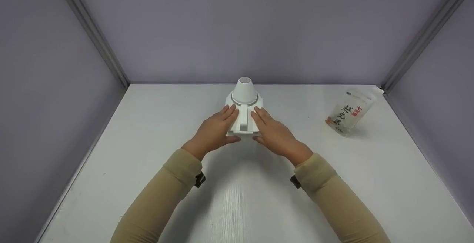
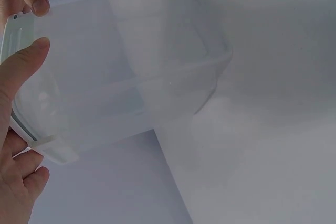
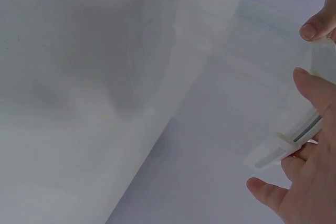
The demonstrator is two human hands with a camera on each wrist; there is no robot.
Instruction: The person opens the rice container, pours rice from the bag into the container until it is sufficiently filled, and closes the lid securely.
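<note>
A white box-like container (image 1: 244,121) stands at the middle of the white table (image 1: 237,198), with a white cone-shaped cup (image 1: 244,89) upside down on its round top. My left hand (image 1: 217,129) lies flat against the container's left side and my right hand (image 1: 273,133) against its right side, fingers straight and pointing away from me. In the left wrist view the thumb and fingers of my left hand (image 2: 18,77) touch the translucent wall (image 2: 121,93) near a clip latch (image 2: 52,151). The right wrist view mirrors this: right hand (image 3: 315,98), wall (image 3: 236,77), latch (image 3: 270,153).
A clear packet with black and red print (image 1: 348,113) stands at the back right of the table. Grey-violet walls with metal corner posts (image 1: 92,35) close in the back and both sides. Bare tabletop lies in front of the container and to its left.
</note>
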